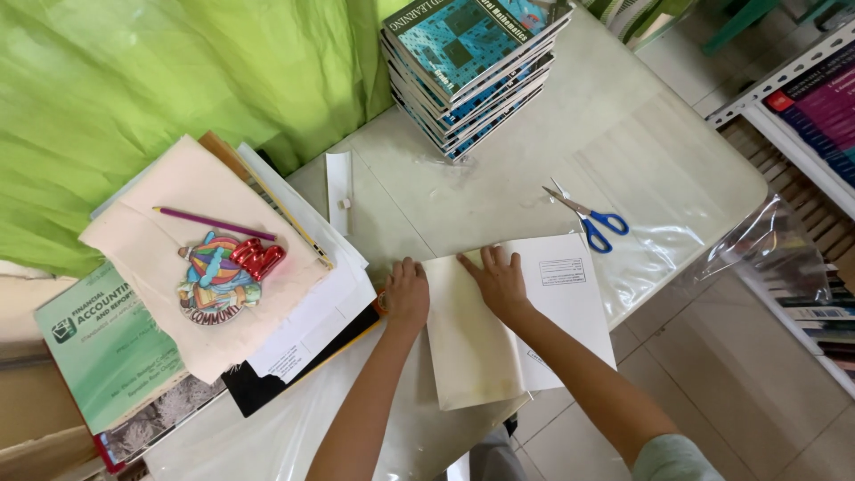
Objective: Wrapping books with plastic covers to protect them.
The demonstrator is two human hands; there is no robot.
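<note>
An open book [499,347] with cream and white pages lies flat near the table's front edge, on a clear plastic sheet [641,178] that covers much of the table. My right hand [497,281] presses flat on the book's top middle, fingers spread. My left hand [406,294] rests on the table just left of the book, fingers curled at its edge, holding nothing that I can see. Blue-handled scissors [590,218] lie shut on the plastic to the right of the book.
A stack of blue books [472,71] stands at the back. On the left, a pile of books and papers [223,294] bears a purple pencil [214,222] and a colourful sticker [223,276]. Green cloth [160,80] hangs behind. Shelves with books [815,116] stand right.
</note>
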